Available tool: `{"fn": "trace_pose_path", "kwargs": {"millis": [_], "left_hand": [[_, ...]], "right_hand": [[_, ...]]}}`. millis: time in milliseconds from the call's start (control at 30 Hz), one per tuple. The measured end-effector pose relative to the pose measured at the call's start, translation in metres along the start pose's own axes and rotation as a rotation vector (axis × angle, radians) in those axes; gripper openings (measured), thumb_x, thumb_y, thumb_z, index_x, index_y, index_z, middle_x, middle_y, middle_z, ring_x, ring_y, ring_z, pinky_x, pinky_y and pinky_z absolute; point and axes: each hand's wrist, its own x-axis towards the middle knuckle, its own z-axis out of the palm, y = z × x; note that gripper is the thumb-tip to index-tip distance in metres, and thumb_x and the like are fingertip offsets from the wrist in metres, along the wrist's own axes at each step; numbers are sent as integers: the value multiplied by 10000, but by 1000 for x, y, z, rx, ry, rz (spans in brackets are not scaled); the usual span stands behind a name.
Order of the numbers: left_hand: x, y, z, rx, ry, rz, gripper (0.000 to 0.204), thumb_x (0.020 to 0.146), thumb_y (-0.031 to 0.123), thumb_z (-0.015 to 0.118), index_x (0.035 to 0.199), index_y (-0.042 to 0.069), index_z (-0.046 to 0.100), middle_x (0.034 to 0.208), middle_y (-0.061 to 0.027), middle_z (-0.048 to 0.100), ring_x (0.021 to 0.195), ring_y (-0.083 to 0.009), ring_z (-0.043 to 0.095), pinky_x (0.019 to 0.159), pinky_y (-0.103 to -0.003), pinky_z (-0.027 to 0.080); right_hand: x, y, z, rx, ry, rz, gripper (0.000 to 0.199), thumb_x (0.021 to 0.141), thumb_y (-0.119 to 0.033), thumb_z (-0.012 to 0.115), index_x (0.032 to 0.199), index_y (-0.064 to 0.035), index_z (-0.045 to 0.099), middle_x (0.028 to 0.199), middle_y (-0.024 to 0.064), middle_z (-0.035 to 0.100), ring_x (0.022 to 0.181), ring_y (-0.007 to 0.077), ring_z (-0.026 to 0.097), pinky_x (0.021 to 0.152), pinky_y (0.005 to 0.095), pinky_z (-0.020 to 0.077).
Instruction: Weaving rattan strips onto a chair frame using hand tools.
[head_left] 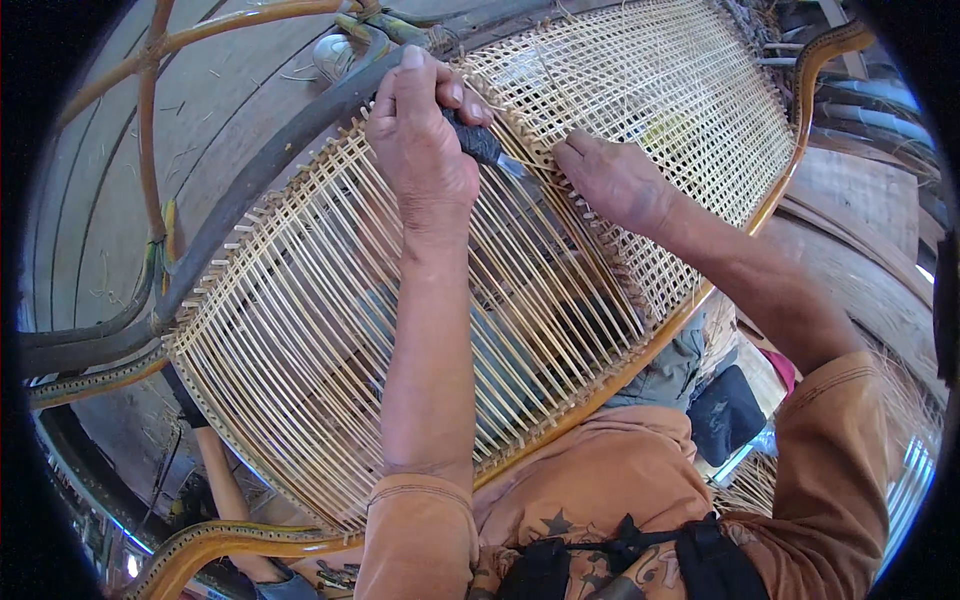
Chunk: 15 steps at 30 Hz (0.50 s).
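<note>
A large oval rattan frame (690, 300) carries a half-woven cane panel (300, 330): long pale strands on the near side, a finished square mesh (680, 100) on the far right. My left hand (420, 140) grips a dark-handled tool (480, 145) whose metal tip (515, 168) points into the weave at the mesh's edge. My right hand (615, 180) rests on the weave just right of that tip, fingers pressing on the strands. Both forearms come up from the lower edge in orange sleeves.
A dark bent rattan pole (250, 190) runs along the panel's far-left rim. Further curved cane pieces (150, 120) lie on the wooden plank floor (90, 200). Loose cane strands (900, 400) pile at the right. More frame parts stack at the top right (860, 90).
</note>
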Motion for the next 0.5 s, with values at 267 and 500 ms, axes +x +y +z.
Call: {"fn": "trace_pose_path", "kwargs": {"millis": [267, 500], "left_hand": [[11, -6, 7, 27, 10, 69, 296, 926, 246, 552, 709, 49, 513, 602, -15, 449, 506, -118, 461, 479, -263, 428], [12, -7, 0, -4, 0, 87, 291, 928, 233, 549, 703, 51, 516, 598, -13, 453, 504, -111, 469, 473, -257, 428]], "right_hand": [[-3, -6, -5, 45, -24, 87, 180, 805, -64, 520, 973, -2, 510, 891, 127, 535, 747, 280, 624, 627, 372, 540], [-5, -2, 2, 28, 15, 127, 81, 848, -98, 493, 894, -33, 506, 786, 109, 498, 591, 273, 583, 531, 381, 502]]}}
